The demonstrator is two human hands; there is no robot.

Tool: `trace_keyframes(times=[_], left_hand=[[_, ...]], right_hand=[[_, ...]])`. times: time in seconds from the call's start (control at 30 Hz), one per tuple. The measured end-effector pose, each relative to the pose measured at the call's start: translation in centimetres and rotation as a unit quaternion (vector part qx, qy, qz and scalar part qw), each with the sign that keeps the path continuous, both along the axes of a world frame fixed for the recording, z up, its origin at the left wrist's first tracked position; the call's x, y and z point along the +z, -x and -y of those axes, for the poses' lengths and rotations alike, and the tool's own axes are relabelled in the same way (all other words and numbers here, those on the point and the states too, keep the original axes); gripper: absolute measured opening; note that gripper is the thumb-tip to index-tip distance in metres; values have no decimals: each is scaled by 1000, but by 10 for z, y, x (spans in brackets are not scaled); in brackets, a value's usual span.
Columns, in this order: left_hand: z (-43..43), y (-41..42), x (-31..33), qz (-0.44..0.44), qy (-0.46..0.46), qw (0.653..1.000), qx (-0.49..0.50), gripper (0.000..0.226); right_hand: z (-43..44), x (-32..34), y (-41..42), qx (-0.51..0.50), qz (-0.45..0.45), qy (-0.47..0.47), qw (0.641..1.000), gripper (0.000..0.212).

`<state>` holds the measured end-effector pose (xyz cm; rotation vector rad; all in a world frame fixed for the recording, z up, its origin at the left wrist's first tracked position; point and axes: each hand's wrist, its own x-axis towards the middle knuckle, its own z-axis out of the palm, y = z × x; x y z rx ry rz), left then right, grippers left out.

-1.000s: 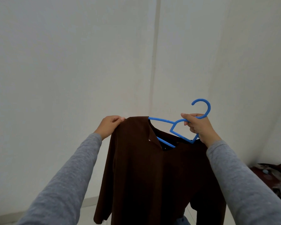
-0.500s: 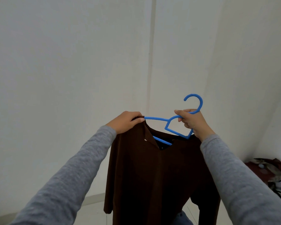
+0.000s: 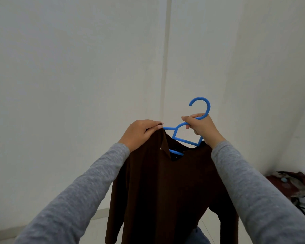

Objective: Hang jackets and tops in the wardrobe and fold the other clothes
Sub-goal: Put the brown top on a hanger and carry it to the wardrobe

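A dark brown long-sleeved top [image 3: 165,187] hangs in front of me on a blue plastic hanger [image 3: 185,136]. My right hand [image 3: 202,127] grips the hanger just below its hook, which points up. My left hand [image 3: 139,133] pinches the top's left shoulder at the collar, right by the hanger's left arm. The right end of the hanger is inside the top, under my right wrist. The left end is hidden by my left hand and the fabric. Both sleeves hang down loose.
White walls [image 3: 77,76] meet in a corner straight ahead. A dark red bag with black straps [image 3: 294,189] lies on the floor at the lower right. Pale floor tiles [image 3: 95,231] show at the bottom, and blue denim [image 3: 201,237] shows below the top's hem.
My left hand slid right along the shoulder, from the outer edge to the collar next to the hanger arm. The right hand kept its grip on the hanger.
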<state>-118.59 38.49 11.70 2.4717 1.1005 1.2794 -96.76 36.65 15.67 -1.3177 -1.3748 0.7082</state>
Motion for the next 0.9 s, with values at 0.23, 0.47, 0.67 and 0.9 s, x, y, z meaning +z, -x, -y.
trace_keyframes(times=[0.23,0.47,0.67,0.9], left_hand=[[2,2,4,-11,5,1000,8,39],[2,0,4,-178,61,979,81,44],[2,-11,4,-206,7,973,99,40],[-4,-14,0,-152,-63,978,129,42]], right_hand=[[0,-1,-3,19,-34,13,999,22],[1,1,-6,31,-19,31,999,23],[-1,10,-2,27,14,25,999,22],[1,12,-6,66,105,-17,992,35]])
